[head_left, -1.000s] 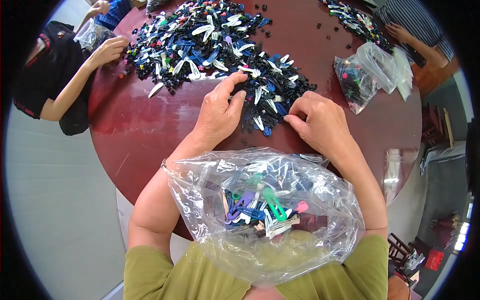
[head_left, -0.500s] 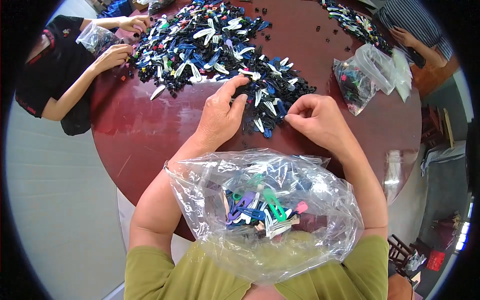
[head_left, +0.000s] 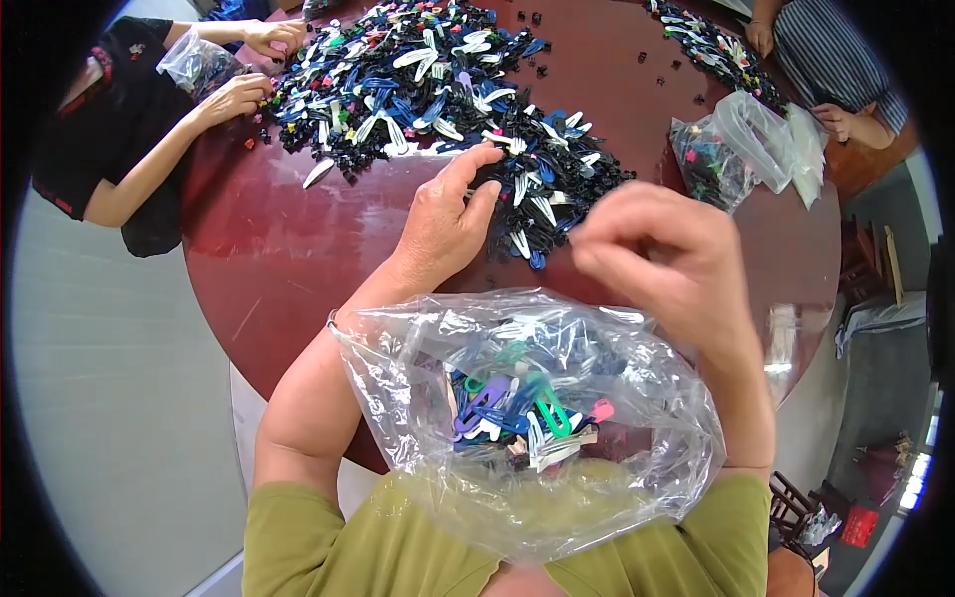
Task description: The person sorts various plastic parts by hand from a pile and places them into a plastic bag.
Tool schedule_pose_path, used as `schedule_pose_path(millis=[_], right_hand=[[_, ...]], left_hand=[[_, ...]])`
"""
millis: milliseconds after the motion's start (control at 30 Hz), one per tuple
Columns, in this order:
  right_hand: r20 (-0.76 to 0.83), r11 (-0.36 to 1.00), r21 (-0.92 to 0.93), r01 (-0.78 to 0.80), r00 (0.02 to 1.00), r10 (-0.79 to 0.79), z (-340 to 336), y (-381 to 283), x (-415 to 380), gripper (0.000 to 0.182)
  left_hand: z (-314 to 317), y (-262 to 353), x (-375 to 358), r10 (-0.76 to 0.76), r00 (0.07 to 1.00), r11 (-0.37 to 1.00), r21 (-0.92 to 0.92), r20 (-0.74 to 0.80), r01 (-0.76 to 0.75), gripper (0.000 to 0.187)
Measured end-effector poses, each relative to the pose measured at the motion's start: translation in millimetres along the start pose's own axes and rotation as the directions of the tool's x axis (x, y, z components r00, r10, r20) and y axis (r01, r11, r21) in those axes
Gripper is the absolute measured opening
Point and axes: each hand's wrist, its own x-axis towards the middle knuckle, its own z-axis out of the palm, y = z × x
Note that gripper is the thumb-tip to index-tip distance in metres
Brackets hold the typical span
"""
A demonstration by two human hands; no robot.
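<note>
A pile of snap hair clips [head_left: 428, 90], mostly black, white and blue, is heaped on the round table. My left hand [head_left: 443, 214] rests at the pile's near edge, thumb and index finger apart, with nothing visible held. Right of the pile's near end, my right hand [head_left: 671, 254] is raised and blurred, its fingers curled in with the tips together; what they hold, if anything, is hidden. Below both hands, a clear plastic bag [head_left: 637, 438] lies open over my lap. Inside it are loose clips, among them a purple clip [head_left: 480, 408] and a green clip [head_left: 553, 413].
The dark red table [head_left: 288, 259] spreads around the pile. A co-worker's hands [head_left: 234, 99] work at its left side. At the right, another person's hand [head_left: 838, 121] is beside a bag of clips [head_left: 708, 159] and a second pile [head_left: 721, 50].
My right hand has lifted from the pile's edge, up and to the right. A dark blue blur now shows over the clips in the bag. My left hand has barely moved.
</note>
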Motion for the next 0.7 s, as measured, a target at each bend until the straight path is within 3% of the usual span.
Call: schedule_pose_path(millis=[67, 167, 267, 367, 400, 567, 700], right_hand=[[0.041, 0.965, -0.262, 0.034, 0.999, -0.024, 3, 39, 8, 0.011], [0.002, 0.871, -0.484, 0.086, 0.995, -0.097, 17, 71, 8, 0.012], [-0.033, 0.774, -0.632, 0.048, 0.996, -0.088, 26, 71, 7, 0.011], [-0.035, 0.751, -0.659, 0.03, 0.997, -0.07, 29, 72, 7, 0.009], [-0.037, 0.776, -0.631, 0.012, 0.998, -0.046, 29, 73, 8, 0.009], [-0.05, 0.889, -0.449, -0.089, 0.996, 0.074, 22, 73, 11, 0.009], [-0.043, 0.951, 0.025, -0.307, 0.95, 0.308, 6, 66, 12, 0.011]], left_hand=[[0, -2, 0, -0.037, 0.999, 0.998, -0.048, 0.02, 0.038, 0.031], [-2, -1, 1, -0.095, 0.99, 0.984, -0.143, 0.104, 0.109, 0.031], [-1, 1, 0, -0.079, 0.987, 0.965, -0.237, 0.143, 0.111, 0.032], [-1, 6, 0, -0.106, 0.984, 0.916, -0.371, 0.141, 0.152, 0.032], [-1, 8, 0, -0.127, 0.982, 0.89, -0.421, 0.143, 0.176, 0.032], [-8, 13, 3, -0.178, 0.982, 0.936, -0.297, 0.062, 0.189, 0.03], [-13, 6, 4, -0.211, 0.977, 0.97, -0.116, 0.021, 0.212, 0.029]])
